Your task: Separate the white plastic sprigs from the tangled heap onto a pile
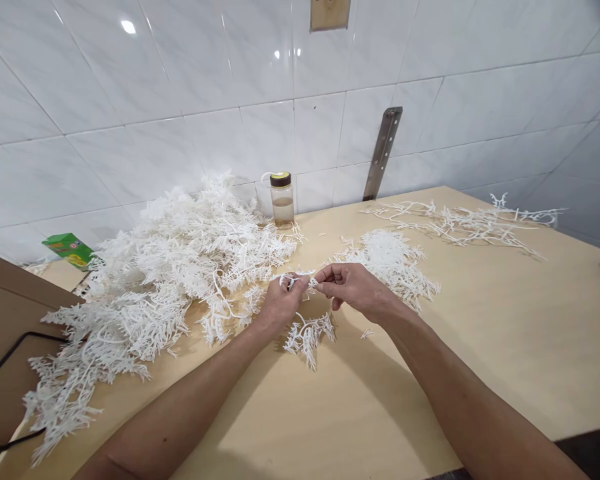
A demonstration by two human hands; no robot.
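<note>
Two hands, the left hand (281, 303) and the right hand (353, 288), were pinching one white branch (312, 283) above the worktop (505, 333), near a big pile of white branches (180, 247).

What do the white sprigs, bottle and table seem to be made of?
White sprigs: probably matte moulded plastic, being uniformly white with repeated fine tips.
Bottle: clear plastic or glass, I can't tell which; liquid shows through its smooth wall.
Table: wood or wood-look laminate, smooth, low sheen; its top is pale tan.
</note>
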